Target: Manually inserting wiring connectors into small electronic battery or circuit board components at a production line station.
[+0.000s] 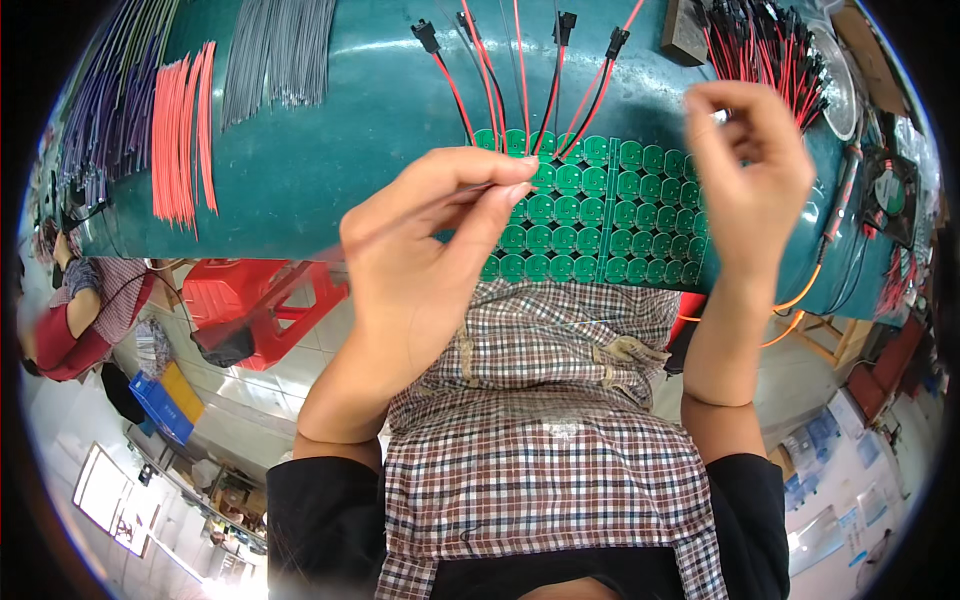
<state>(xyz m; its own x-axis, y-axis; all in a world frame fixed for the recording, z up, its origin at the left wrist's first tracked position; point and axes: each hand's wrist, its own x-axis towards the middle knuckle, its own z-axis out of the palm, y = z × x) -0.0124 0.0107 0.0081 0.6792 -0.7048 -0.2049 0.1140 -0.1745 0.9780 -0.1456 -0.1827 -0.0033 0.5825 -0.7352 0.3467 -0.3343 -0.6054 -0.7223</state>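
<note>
My left hand (425,235) is closed in a pinch on a wire lead (300,272). Its tips are just over the top rows of a green circuit board panel (567,212). Smeared by motion, the lead trails down to the left and ends in a black connector (225,345). Several red and black leads (553,95) run from the panel's top edge, some with black plugs at their far ends. Above the panel's right side my right hand (750,145) is raised, blurred, its fingers curled together. Whatever it may hold cannot be made out.
Red (183,140), grey (280,55) and dark wires (115,100) lie at the left of the green table (330,180). A pile of red-black leads (770,50) and a dark block (684,32) sit far right, near a soldering iron (845,195). A red stool (235,300) stands below left, near another person (95,310).
</note>
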